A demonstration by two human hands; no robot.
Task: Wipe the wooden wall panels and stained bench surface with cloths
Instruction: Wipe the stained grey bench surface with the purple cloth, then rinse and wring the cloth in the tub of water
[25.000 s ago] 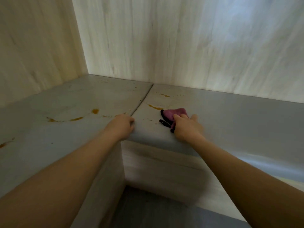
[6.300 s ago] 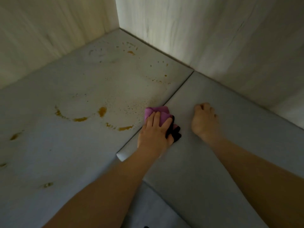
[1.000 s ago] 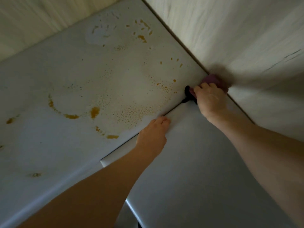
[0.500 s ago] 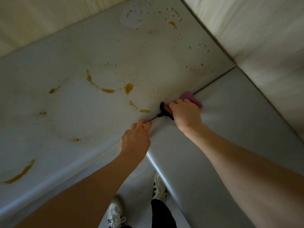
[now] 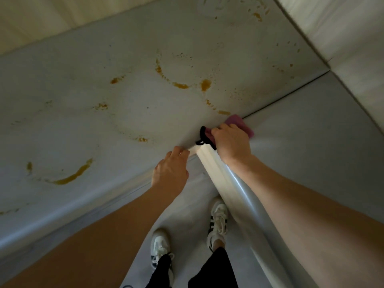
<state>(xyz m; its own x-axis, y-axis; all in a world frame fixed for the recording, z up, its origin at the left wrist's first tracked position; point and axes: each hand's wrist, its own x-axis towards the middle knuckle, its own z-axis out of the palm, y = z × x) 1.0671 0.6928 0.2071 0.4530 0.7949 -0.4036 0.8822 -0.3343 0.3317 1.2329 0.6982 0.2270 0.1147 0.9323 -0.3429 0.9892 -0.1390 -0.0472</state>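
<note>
The right hand (image 5: 232, 145) gripped the pink cloth (image 5: 239, 124), pressing it on the bench (image 5: 124, 121) at the inner corner seam. The left hand (image 5: 170, 173) rested on the bench edge beside it, fingers bent, holding nothing. Yellow stains (image 5: 205, 85) lay behind the cloth.

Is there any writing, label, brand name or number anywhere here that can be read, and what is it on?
None readable. The pink cloth, the stained bench and the wooden wall panels show no text. The sneakers bear dark stripes only, no legible brand.
</note>
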